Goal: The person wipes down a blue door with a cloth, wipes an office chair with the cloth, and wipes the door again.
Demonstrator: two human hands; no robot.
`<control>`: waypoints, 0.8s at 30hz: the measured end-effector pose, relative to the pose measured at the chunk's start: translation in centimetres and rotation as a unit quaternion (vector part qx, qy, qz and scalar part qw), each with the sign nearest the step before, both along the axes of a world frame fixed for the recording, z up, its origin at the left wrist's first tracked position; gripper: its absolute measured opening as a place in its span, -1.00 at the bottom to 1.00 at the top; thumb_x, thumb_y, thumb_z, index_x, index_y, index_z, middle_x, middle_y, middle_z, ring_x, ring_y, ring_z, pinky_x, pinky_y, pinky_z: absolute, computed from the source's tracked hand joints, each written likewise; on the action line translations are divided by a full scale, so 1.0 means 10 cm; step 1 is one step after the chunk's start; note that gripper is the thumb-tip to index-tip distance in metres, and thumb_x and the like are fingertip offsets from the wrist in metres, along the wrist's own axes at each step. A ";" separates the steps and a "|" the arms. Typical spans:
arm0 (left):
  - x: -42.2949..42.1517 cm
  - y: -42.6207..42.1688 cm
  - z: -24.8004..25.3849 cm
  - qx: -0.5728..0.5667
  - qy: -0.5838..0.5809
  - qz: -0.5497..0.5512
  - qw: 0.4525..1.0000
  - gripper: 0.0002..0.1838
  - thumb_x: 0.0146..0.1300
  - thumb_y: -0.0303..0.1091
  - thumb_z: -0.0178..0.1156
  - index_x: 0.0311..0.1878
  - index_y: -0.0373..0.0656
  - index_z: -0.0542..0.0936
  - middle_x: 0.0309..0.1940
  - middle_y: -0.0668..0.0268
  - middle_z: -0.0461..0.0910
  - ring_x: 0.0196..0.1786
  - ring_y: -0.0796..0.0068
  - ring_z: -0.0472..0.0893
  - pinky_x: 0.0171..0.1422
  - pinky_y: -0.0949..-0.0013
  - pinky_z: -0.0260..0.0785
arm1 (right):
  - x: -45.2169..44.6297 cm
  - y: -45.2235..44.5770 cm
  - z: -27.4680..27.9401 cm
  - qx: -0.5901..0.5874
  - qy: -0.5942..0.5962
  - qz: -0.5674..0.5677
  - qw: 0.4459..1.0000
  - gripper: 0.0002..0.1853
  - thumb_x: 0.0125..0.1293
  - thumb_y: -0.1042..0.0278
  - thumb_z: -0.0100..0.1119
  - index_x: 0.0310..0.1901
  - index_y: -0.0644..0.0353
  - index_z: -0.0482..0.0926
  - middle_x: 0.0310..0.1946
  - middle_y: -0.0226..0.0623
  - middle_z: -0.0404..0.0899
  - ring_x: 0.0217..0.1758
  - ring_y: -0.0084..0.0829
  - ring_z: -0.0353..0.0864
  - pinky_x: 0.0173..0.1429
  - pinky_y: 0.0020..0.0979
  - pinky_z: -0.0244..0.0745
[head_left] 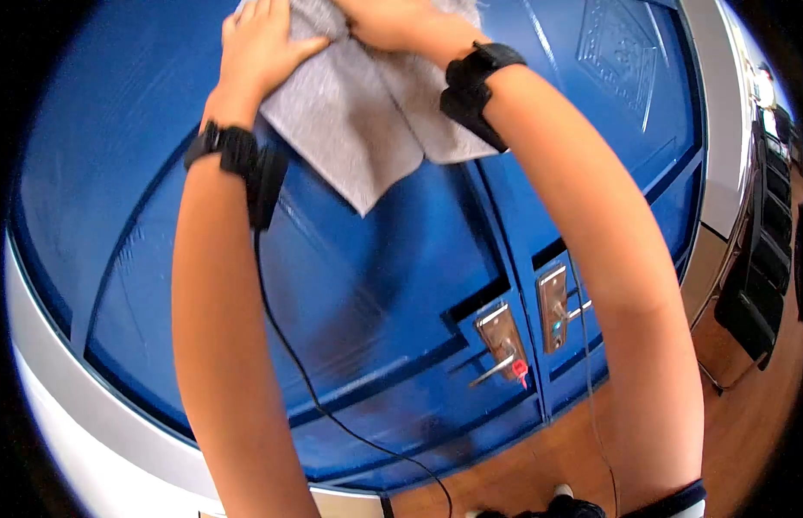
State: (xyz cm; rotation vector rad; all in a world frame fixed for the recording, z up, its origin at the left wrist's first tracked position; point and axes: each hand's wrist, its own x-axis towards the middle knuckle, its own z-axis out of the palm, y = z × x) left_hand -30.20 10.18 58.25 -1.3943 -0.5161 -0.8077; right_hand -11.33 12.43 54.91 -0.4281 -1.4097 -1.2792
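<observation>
Both of my arms reach up against a blue double door (pixel 332 276). A light grey cloth (pixel 350 129) hangs over the door's upper part, its pointed lower corner free. My left hand (pixel 265 43) lies at the cloth's left side with its fingers apart, thumb stretched over the fabric. At the top edge my right hand (pixel 388 22) has its fingers bent round a bunched part of the cloth; the fingertips are partly out of view. Black straps with devices sit on both wrists.
Two metal lock plates with handles, one on the left leaf (pixel 501 337) and one on the right leaf (pixel 553 306); a red item hangs at the left one. Black chairs (pixel 760 268) line the right side. Cables hang from my wrists above the brown floor (pixel 505 462).
</observation>
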 end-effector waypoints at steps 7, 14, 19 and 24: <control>0.41 0.99 -0.23 0.044 -0.063 -0.126 0.989 -0.20 -0.11 -0.12 0.36 0.19 -0.32 0.31 0.10 0.03 0.38 0.23 0.09 0.29 0.37 0.14 0.01 | 0.37 0.92 -0.57 -0.108 0.099 -0.074 0.986 -0.31 0.14 0.47 -0.16 0.37 0.23 0.01 0.38 -0.07 0.02 0.46 -0.12 -0.07 0.46 -0.10 -0.16; 0.27 1.38 -1.22 -0.076 -0.045 -0.046 0.995 -0.08 -0.06 0.00 0.29 0.34 -0.23 0.17 0.26 0.08 0.27 0.36 0.12 0.16 0.48 0.05 -0.18 | 0.67 0.78 -1.44 -0.208 0.055 -0.158 0.964 -0.26 0.11 0.50 -0.07 0.37 0.31 -0.03 0.38 -0.04 -0.01 0.45 -0.04 -0.10 0.44 -0.07 -0.15; 0.28 1.25 -1.96 -0.144 -0.074 -0.034 0.986 -0.39 0.12 0.12 0.10 0.12 -0.12 0.45 0.03 0.23 0.50 0.18 0.29 0.40 0.36 -0.03 0.00 | 0.78 0.91 -2.22 -0.216 0.041 -0.160 0.962 -0.40 0.12 0.43 0.05 0.27 0.13 0.22 0.18 -0.10 0.30 0.29 -0.13 0.21 0.38 0.05 -0.04; 0.26 1.31 -2.85 -0.263 -0.081 -0.047 0.960 -0.51 0.07 0.11 0.14 -0.04 -0.01 0.58 -0.10 0.20 0.55 0.19 0.16 0.41 0.49 -0.01 -0.19 | 0.79 0.82 -3.08 -0.365 0.036 -0.234 0.900 -0.32 0.08 0.40 0.10 0.30 0.11 0.19 0.18 -0.12 0.30 0.29 -0.10 0.20 0.36 0.14 -0.06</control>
